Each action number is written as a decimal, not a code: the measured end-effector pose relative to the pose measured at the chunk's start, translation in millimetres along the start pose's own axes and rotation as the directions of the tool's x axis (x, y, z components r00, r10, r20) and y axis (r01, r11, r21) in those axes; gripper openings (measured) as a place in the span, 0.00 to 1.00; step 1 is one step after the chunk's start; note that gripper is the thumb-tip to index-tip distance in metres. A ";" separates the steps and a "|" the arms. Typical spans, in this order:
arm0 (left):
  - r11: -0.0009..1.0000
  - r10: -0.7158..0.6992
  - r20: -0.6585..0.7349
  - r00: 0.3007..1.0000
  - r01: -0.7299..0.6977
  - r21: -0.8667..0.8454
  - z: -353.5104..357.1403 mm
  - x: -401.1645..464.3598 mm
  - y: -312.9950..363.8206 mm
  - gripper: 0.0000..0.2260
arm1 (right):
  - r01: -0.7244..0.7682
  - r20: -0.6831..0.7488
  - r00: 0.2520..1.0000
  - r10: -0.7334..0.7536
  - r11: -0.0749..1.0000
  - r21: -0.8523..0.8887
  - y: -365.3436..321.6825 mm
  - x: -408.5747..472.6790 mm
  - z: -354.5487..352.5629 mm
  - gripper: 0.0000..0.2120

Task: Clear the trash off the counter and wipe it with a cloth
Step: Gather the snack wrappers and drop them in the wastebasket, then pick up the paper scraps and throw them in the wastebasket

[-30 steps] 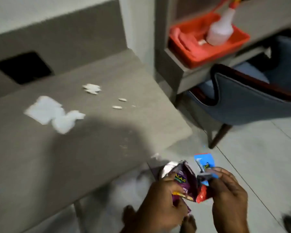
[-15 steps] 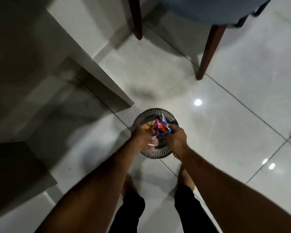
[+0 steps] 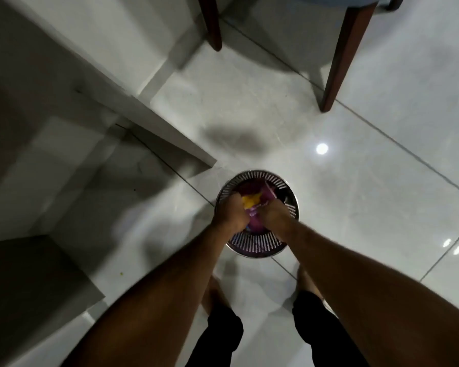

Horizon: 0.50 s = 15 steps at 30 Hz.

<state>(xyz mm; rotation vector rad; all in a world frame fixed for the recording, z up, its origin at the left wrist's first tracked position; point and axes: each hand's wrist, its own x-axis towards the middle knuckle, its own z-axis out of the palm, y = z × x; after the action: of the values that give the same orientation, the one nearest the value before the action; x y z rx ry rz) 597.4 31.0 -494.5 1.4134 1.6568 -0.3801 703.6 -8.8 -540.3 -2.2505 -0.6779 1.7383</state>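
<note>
Head view, looking straight down. The floor [image 3: 355,197] is pale glossy tile with dark grout lines and bright spots of reflected ceiling light. The grey surface [image 3: 72,107] fills the left side, seen from above its edge, with one corner ending just beside the bin [image 3: 257,247]; its top is largely out of frame and blurred. A lower grey block [image 3: 32,282] lies at bottom left. Two dark wooden chair legs [image 3: 339,56] stand on the tile at the top, well apart from the bin.

The bin is a round metal basket with a slotted wall, standing on the floor between the surface's corner and the person's bare feet [image 3: 215,295]. Both arms reach down and forward, forearms converging over the bin's mouth. The left hand [image 3: 229,215] and right hand [image 3: 274,213] sit inside the rim, side by side, with the wrappers [image 3: 252,205] between them; yellow and purple foil shows in the gap. The fingers of both hands are curled and pressed together around the wrappers, knuckles up; the fingertips themselves are hidden inside the bin. The wrappers are thus within the bin's opening, held in both hands. Black trouser legs [image 3: 223,337] show at the lower edge.
</note>
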 end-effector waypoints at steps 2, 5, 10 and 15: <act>0.992 0.111 -0.093 0.989 -0.105 0.070 -21.6 -32.9 18.7 0.18 | 0.017 -0.063 0.998 -0.025 0.992 -0.122 -19.9 -36.6 -23.1 0.17; 0.964 0.261 -0.204 0.944 -0.246 0.098 -78.2 -126.7 49.9 0.24 | 0.113 -0.166 0.977 -0.136 0.984 -0.136 -57.5 -137.4 -72.1 0.10; 0.828 0.557 -0.368 0.744 -0.531 0.179 -124.3 -244.2 78.2 0.24 | 0.290 -0.410 0.866 -0.286 0.956 -0.054 -91.5 -264.9 -106.0 0.09; 0.675 0.701 -0.565 0.435 -0.660 0.330 -243.5 -350.9 93.9 0.21 | 0.560 -0.506 0.667 -0.547 0.816 -0.143 -209.1 -406.9 -115.2 0.15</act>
<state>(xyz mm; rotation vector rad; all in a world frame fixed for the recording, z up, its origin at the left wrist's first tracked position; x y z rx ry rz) 559.0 14.0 -59.1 2.3012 1.3723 0.6438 687.4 -10.6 -68.8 -2.0421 -1.0496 0.7784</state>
